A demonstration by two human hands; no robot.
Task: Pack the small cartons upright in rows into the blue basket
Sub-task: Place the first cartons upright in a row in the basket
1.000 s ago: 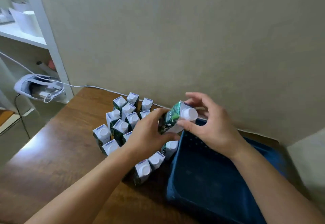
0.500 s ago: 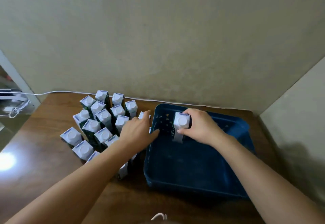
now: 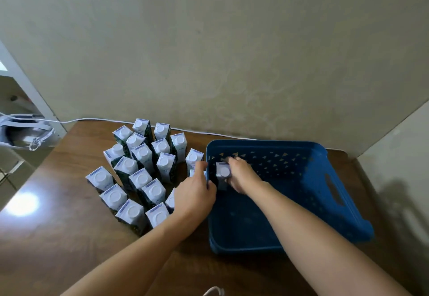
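A blue basket (image 3: 336, 205) with perforated walls sits on the brown table, right of centre. My right hand (image 3: 243, 176) grips one small carton (image 3: 223, 172), white cap up, upright in the basket's far left corner. My left hand (image 3: 197, 191) rests on the basket's left rim, thumb over the edge, fingers among the cartons outside. Several small green-and-white cartons (image 3: 141, 175) stand upright in a cluster on the table left of the basket.
A beige wall rises right behind the table, with a white cable (image 3: 130, 121) running along its foot. A white shelf post and a grey-white object (image 3: 25, 133) lie off the table's left edge. A side wall closes in at right.
My right hand has carried the carton from above the basket rim down into the far left corner and stood it upright. My left hand let go of it and moved to the basket's rim.
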